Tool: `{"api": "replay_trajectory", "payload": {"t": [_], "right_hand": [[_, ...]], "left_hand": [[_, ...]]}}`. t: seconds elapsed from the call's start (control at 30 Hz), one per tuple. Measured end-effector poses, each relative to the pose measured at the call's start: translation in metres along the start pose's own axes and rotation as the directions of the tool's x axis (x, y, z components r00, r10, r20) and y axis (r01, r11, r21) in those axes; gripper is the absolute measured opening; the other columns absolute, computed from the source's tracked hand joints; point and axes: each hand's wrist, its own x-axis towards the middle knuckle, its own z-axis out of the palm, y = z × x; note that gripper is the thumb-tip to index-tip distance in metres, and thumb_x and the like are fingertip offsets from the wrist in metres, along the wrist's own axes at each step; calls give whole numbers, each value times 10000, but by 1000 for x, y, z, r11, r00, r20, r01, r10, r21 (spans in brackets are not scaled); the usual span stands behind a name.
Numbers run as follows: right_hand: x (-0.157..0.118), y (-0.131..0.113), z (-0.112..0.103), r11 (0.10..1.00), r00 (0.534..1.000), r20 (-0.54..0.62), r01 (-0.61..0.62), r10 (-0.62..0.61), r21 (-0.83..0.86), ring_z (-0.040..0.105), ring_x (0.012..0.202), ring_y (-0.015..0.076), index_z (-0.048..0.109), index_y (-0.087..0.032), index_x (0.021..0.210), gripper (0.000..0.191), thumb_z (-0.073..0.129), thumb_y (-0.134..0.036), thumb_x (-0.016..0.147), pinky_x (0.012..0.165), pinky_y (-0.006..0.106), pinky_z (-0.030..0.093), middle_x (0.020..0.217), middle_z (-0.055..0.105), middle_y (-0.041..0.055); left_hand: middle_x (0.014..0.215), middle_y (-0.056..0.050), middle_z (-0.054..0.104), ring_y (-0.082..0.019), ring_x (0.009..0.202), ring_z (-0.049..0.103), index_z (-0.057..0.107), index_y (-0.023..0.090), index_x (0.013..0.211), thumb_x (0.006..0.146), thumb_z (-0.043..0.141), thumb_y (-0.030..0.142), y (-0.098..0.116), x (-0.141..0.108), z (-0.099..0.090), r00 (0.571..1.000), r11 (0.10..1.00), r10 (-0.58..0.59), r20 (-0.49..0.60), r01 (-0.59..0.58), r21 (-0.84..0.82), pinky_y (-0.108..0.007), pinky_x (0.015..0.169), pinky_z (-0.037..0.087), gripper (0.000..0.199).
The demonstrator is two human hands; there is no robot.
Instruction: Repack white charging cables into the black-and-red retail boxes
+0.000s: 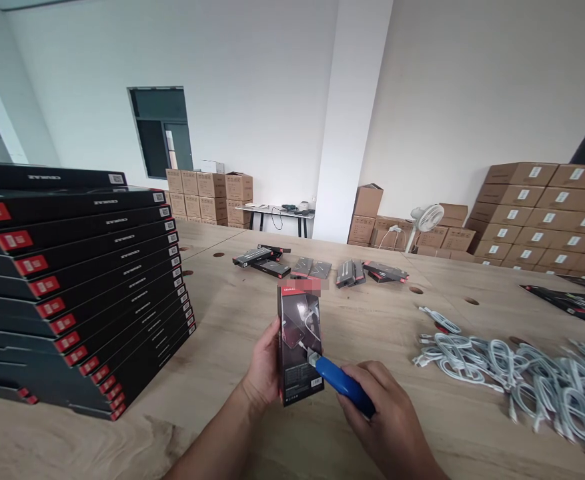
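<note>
In the middle of the head view, a slim black and red retail box (pixel 297 320) with a cable printed on its face stands upright above the table. My left hand (pixel 263 363) is wrapped round its left side. My right hand (pixel 385 407) grips a blue-handled tool (pixel 345 383), perhaps a cutter or scraper. A pale tip on this tool meets or overlaps the lower right of the box face; whether it touches cannot be made out. Behind the box lie similar small boxes (pixel 272 267) in loose groups. Coiled pale cables (pixel 502 367) are heaped to the right of my right hand.
A tall stack of flat black boxes (pixel 142 287) rises on the left of the wooden table (pixel 212 400). Dark flat packages (pixel 567 303) lie at the right. Beyond are cardboard cartons (pixel 532 207), a white fan (pixel 427 217) and a side table (pixel 272 212).
</note>
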Motion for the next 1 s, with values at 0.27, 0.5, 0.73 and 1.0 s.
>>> {"api": "replay_trajectory", "payload": {"t": [0.27,0.5,0.73,1.0], "right_hand": [[0,-2,-1,999,998,65,13,-15,31,676,808,219,643,-259,1132,339,662,-109,829,684,323,579,915,683,46],[1,-5,0,996,995,96,26,-33,83,675,811,214,647,-258,1106,344,663,-94,804,690,313,569,921,685,44],[0,-2,-2,994,1000,-6,-11,12,105,673,822,200,632,-240,1136,279,639,-142,875,708,291,569,934,685,45],[-1,1,-2,994,998,-45,-26,31,111,673,830,196,625,-247,1183,281,644,-192,909,710,276,568,941,685,44]], "left_hand": [[960,-165,785,-280,753,740,722,78,1115,890,573,541,0,1,0,998,1000,14,-59,-14,-15,-393,761,561,535],[924,-161,787,-283,781,748,729,69,1085,900,571,475,1,0,3,982,997,60,-177,-67,-36,-404,807,573,474],[1118,-188,759,-279,890,744,685,56,1214,959,445,596,4,-1,10,996,999,5,-90,-9,-39,-381,789,578,643],[1040,-138,779,-243,841,747,698,126,1212,928,513,651,3,-1,-6,999,997,-36,26,38,-61,-343,783,568,625]]}}
